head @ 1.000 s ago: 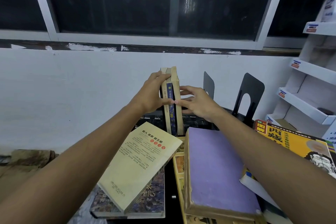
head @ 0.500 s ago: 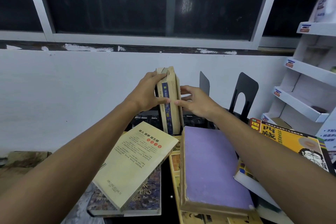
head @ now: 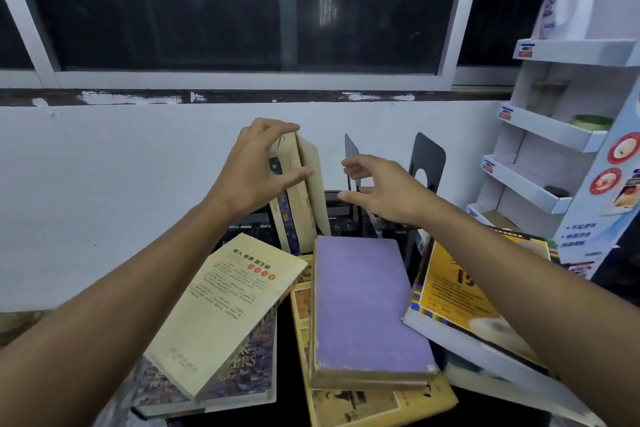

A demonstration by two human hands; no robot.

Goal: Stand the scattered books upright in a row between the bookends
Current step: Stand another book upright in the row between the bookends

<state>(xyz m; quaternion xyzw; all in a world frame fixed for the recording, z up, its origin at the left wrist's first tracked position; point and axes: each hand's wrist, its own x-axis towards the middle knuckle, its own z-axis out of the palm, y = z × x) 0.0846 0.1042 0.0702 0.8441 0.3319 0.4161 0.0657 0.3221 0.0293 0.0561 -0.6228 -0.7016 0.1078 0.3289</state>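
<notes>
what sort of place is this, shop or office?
Probably a shop's back corner, not certain: cardboard display stand with labelled shelves, dark window over a painted wall, books piled by bookends.

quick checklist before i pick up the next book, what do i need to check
1. Upright yellowed paperback books stand alone: not ok, they lean slightly and the left hand touches them.
2. Right hand free: ok, open and empty.
3. Thin black metal bookend snug against the row: not ok, there is a gap.
4. Purple hardcover book accessible: ok, flat with nothing on top.
5. Support on the row's left: cannot tell, hidden.
</notes>
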